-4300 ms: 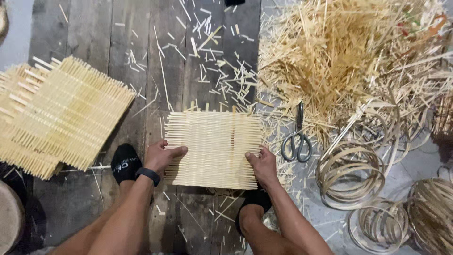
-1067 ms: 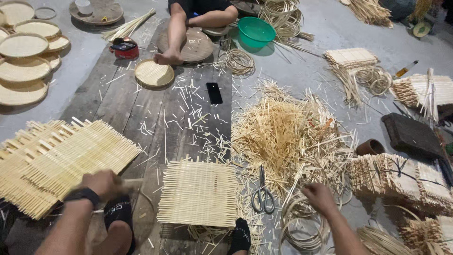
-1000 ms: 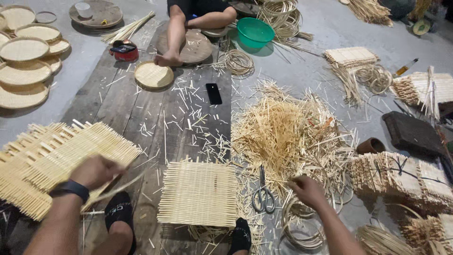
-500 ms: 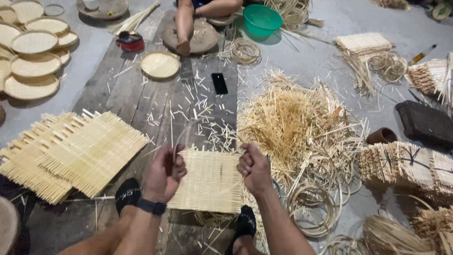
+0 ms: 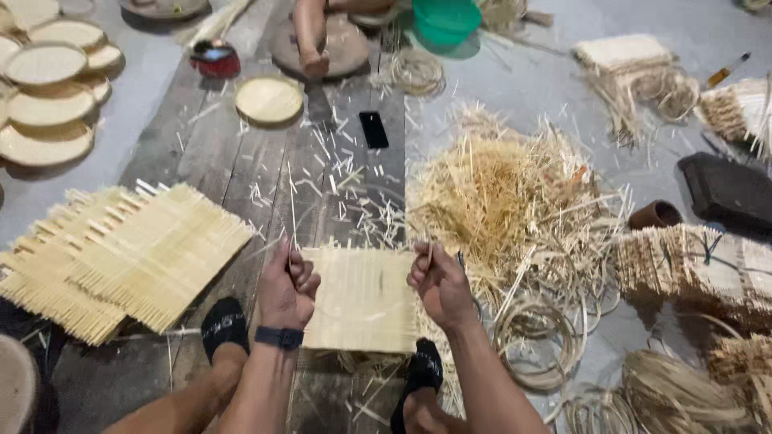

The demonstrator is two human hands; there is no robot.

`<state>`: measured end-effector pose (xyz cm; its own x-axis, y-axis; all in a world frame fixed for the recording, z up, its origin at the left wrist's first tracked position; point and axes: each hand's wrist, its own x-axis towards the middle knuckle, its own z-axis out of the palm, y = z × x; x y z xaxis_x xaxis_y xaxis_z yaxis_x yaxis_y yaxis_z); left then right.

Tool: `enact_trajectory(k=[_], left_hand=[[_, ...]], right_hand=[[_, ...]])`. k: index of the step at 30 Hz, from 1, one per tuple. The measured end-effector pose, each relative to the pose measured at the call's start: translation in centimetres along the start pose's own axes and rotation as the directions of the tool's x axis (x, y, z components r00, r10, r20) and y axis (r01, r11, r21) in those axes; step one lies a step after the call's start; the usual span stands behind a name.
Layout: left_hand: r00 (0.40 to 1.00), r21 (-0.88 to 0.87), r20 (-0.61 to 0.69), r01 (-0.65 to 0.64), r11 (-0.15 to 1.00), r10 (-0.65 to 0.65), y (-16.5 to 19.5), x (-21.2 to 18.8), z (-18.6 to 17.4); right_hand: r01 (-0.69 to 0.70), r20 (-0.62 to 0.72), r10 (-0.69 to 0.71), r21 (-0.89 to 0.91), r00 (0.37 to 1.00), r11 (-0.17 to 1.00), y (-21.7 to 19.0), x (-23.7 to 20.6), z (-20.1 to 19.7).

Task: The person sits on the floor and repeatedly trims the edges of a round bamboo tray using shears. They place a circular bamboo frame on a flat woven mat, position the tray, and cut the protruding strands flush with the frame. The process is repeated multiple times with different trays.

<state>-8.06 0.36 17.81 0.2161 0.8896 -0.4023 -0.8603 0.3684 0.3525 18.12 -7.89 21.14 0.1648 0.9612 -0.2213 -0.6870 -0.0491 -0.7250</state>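
- One square woven mat of pale bamboo strips lies flat on dark floor planks, between both feet.
- Left hand fingers pinch a thin bamboo sliver; right hand fingers closed, contents unclear.
- Judged light, springy, splintery; grip opposite edges.
- Loose straw-coloured offcut heap right; larger mats left.

Both hands, left and right, pinching thin strips above a woven bamboo mat, straw pile beside

Even, soft daylight w/ faint shadows, no glare; slight motion blur, mild wide-angle stretch at edges.
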Motion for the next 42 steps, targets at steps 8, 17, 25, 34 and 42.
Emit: enact_trajectory(k=[8,17,25,34,42], left_hand=[[0.99,-0.154,0.141,-0.01,0.988,0.032,-0.7,-4.3,3.4],[0.982,0.945,0.058,0.003,0.326,-0.177,0.4,-6.7,7.4],[0.871,0.716,-0.111,0.404,0.569,-0.479,-1.8,-6.6,6.0],[0.873,0.752,-0.233,0.442,0.49,-0.43,-4.0,-8.2,5.7],[0.865,0.716,-0.278,0.476,0.51,-0.417,-5.8,-9.2,4.6]], right_hand=[[-0.038,-0.203,-0.091,-0.556,0.975,0.83,0.2,-2.3,4.4],[0.457,0.478,-0.154,-0.876,0.865,-0.153,-2.3,-2.0,5.0],[0.745,0.812,-0.062,-0.56,0.58,-0.364,-1.9,-2.9,6.1],[0.748,0.878,-0.162,-0.47,0.45,-0.47,-1.0,-7.4,8.1],[0.705,0.79,-0.15,-0.602,0.595,-0.376,0.7,-7.8,6.1]])
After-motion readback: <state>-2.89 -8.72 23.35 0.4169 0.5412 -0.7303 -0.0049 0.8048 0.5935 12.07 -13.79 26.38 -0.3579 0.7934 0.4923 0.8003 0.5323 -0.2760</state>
